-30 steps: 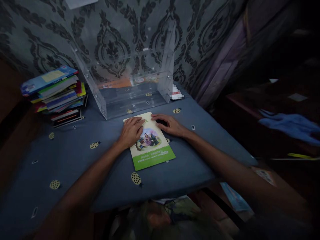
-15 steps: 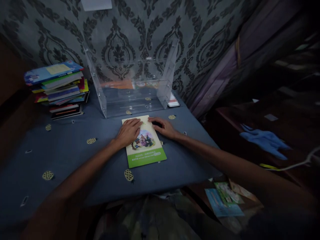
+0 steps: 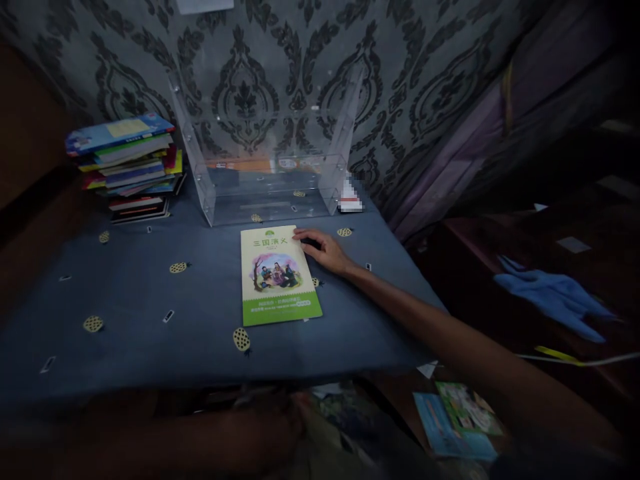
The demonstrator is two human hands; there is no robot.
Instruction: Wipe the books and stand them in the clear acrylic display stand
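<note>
On tbl (image 3: 135, 293), R hand (image 3: 324, 251) @ bk (image 3: 280, 277) R edge.

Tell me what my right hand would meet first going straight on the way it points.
First would be the cream and green paperback book: your right hand has its fingertips at the upper right corner, though contact is unclear.

Bare forearms (image 3: 420, 313) and slender fingers (image 3: 311, 234), with a blurred, dark-and-green mottled garment (image 3: 353, 427).

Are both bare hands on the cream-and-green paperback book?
No, only the right hand touches the book, at its upper corner, while the left hand is off the blue table.
</note>
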